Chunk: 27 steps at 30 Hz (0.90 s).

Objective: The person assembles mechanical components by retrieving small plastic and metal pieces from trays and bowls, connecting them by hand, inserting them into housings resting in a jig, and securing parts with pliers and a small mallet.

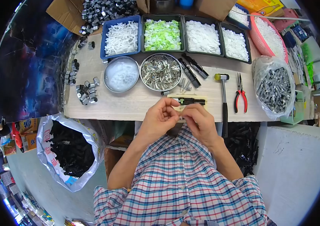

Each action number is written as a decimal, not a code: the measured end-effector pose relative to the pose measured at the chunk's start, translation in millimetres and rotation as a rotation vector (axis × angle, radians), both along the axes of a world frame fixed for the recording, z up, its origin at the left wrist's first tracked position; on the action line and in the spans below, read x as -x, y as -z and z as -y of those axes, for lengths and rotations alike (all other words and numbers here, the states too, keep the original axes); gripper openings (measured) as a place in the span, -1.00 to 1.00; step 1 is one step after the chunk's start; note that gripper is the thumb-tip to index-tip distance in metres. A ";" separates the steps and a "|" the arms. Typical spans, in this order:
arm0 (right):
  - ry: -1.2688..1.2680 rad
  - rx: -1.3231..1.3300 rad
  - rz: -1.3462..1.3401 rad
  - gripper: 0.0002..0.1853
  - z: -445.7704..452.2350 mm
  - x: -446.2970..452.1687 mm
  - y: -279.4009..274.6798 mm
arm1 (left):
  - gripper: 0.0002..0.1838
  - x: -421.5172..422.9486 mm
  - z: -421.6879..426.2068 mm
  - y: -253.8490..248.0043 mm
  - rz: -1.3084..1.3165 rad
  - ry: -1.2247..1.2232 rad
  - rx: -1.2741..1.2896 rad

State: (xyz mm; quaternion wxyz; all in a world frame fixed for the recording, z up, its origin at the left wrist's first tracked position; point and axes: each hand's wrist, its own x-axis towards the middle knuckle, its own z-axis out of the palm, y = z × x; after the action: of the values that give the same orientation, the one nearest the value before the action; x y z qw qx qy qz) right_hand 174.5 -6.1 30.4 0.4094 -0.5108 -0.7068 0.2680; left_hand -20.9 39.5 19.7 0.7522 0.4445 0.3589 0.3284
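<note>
My left hand (pixel 161 117) and my right hand (pixel 201 122) meet at the front edge of the workbench. Fingertips of both are pinched together around a tiny whitish piece (pixel 181 117), too small to name. Just beyond them, a black plastic housing (pixel 194 101) with a light green bit at its left end lies on a pale yellow block. Behind it are two more black housings (pixel 190 73) and a few small grey parts (pixel 184 85). A metal bowl of small metal pins (pixel 161 71) stands near, beside a bowl of white substance (pixel 121 74).
Trays of white pieces (pixel 121 37) and green pieces (pixel 162 34) line the back. A hammer (pixel 223 101), red-handled pliers (pixel 240 96) and a bag of grey parts (pixel 274 90) are at right. Metal-and-black pieces (pixel 87 92) lie left; a sack of black parts (pixel 71 150) stands below.
</note>
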 end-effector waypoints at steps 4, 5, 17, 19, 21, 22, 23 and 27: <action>-0.168 -0.004 0.023 -0.76 5.6 -10.0 -2.9 | -0.60 7.2 -1.9 -5.2 0.036 0.181 0.126; -0.186 0.003 0.026 -0.76 7.8 -11.3 -2.8 | -0.61 8.2 -1.4 -6.0 0.050 0.189 0.155; -0.037 -0.253 0.296 -0.74 -5.2 -16.1 5.6 | -0.74 -21.0 15.5 1.6 -0.377 -0.132 -0.396; 0.023 -0.286 0.370 -0.75 -18.4 -22.6 11.3 | -0.74 -26.0 19.7 12.1 -0.537 -0.274 -0.827; 0.011 -0.268 0.474 -0.78 -28.9 -26.9 19.2 | -0.73 -26.8 19.6 19.9 -0.583 -0.224 -1.046; -0.012 -0.262 0.508 -0.79 -33.2 -29.5 24.0 | -0.72 -27.1 19.8 24.1 -0.606 -0.198 -1.154; -0.036 -0.255 0.543 -0.79 -35.8 -30.8 26.5 | -0.71 -27.7 21.9 29.2 -0.647 -0.160 -1.199; -0.078 -0.194 0.603 -0.78 -39.3 -30.1 26.8 | -0.70 -30.2 27.1 42.6 -0.770 -0.051 -1.295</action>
State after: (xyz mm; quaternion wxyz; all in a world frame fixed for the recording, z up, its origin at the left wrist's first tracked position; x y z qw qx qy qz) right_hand 204.6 33.2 3.6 0.2178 -0.4981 -0.8377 0.0513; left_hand 9.3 12.3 -22.9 0.1538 0.8728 0.3420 0.3125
